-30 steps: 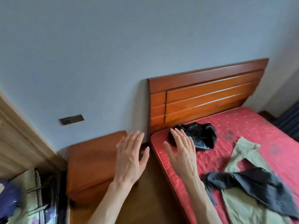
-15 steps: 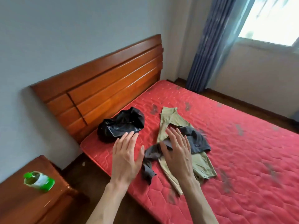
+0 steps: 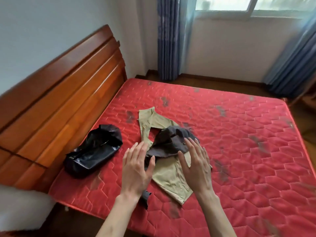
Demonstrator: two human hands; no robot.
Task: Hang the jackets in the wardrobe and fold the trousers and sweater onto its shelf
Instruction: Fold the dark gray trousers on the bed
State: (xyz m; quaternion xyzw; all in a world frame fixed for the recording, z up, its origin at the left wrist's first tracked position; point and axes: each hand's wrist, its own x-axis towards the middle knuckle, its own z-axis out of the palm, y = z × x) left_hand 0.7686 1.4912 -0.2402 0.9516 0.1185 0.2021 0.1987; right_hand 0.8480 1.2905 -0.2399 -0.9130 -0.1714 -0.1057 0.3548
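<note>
Khaki trousers (image 3: 166,175) lie spread on the red mattress (image 3: 239,151). A dark grey garment (image 3: 169,142) is crumpled across their middle. A shiny black jacket (image 3: 94,149) lies bunched to the left, near the headboard. My left hand (image 3: 136,168) hovers with straight fingers over the grey garment's left end. My right hand (image 3: 196,165) hovers with spread fingers over the trousers and the grey garment's right side. Neither hand holds anything. The wardrobe is out of view.
A wooden headboard (image 3: 59,93) runs along the left. Blue curtains (image 3: 168,38) hang at the back beside a window (image 3: 253,6). Wooden floor shows beyond the bed and at the right. Something white and blurred (image 3: 18,206) sits at the lower left.
The view has swung right from the bedside table to the whole bed. Both hands stay raised and open, now above the trousers and grey garment.
</note>
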